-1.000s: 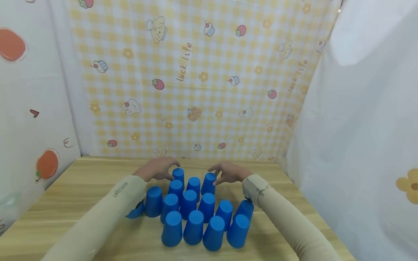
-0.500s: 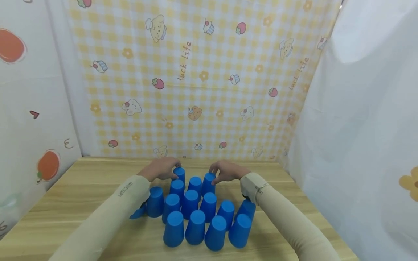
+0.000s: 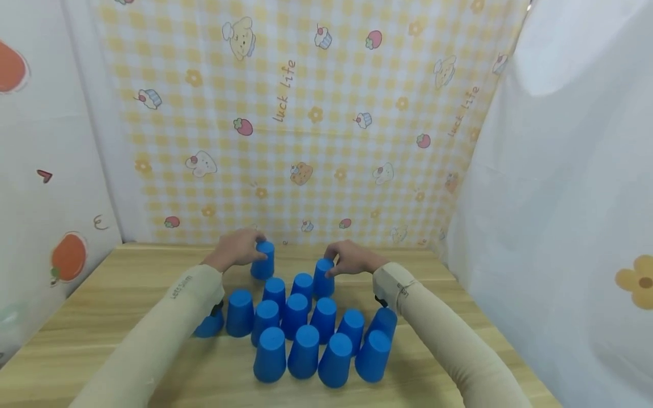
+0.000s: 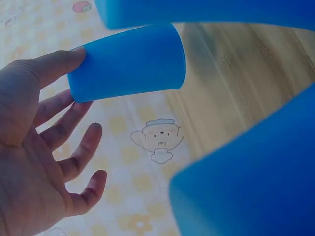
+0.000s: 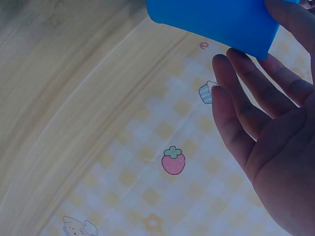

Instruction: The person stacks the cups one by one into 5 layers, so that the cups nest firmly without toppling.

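Note:
Near the back of the table, my left hand pinches the base end of an upside-down blue cup between thumb and fingertips. In the left wrist view the thumb lies on one side of this cup, while the lower fingers spread loosely away from it. My right hand pinches another inverted blue cup near its top, at the back right of the group. The right wrist view shows only part of that cup. Several more upside-down blue cups stand close together in front of both hands.
A blue cup sits partly hidden under the left sleeve, and another blue cup stands beside the right forearm. The wooden table meets a checked cloth at the back. White sheets hang at the sides.
My left hand has taken hold of the back-left cup and moved it left and away from the group. My right hand has closed on its cup, which sits slightly farther back.

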Available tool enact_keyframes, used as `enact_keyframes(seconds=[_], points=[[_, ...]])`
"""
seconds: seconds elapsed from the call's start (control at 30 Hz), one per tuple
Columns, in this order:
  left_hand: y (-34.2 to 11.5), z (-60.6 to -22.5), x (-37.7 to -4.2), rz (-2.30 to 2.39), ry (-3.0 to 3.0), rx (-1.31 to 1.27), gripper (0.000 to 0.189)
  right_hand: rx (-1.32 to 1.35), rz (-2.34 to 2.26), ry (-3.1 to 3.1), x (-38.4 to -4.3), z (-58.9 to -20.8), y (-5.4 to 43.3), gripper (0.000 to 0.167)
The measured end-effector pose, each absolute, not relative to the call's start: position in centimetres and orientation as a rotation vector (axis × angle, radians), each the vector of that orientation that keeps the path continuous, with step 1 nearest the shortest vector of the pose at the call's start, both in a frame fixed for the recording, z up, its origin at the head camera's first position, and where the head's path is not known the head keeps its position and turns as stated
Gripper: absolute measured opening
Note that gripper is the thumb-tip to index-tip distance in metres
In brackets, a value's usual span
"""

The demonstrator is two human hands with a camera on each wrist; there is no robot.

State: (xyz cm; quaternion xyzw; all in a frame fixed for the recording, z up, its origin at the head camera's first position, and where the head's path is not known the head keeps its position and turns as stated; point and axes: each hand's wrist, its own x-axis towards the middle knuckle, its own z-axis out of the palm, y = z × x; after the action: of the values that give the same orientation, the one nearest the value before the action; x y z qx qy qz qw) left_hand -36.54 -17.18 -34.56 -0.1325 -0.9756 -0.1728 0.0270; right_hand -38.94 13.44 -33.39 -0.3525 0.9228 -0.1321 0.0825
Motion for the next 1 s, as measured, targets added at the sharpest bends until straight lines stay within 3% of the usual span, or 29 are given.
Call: enact_keyframes(seconds=[0.57,0.73,1.0], points=[[-19.9,-34.7,-37.9,-0.768,-3.105,-0.275,0.054,-0.946,-0.435,2.829,-40.2,-31.7,10.1,0.035],[-20.4,-35.1,-38.3,-0.856,-3.114,-0.234,0.055,-0.929,-0.442,2.808,-40.8,-31.4,8.7,0.042],[-20.3,-35.5,-38.0,-0.839,-3.133,-0.294,0.063,-0.901,-0.458,2.786,-41.6,-32.1,6.6,0.046]])
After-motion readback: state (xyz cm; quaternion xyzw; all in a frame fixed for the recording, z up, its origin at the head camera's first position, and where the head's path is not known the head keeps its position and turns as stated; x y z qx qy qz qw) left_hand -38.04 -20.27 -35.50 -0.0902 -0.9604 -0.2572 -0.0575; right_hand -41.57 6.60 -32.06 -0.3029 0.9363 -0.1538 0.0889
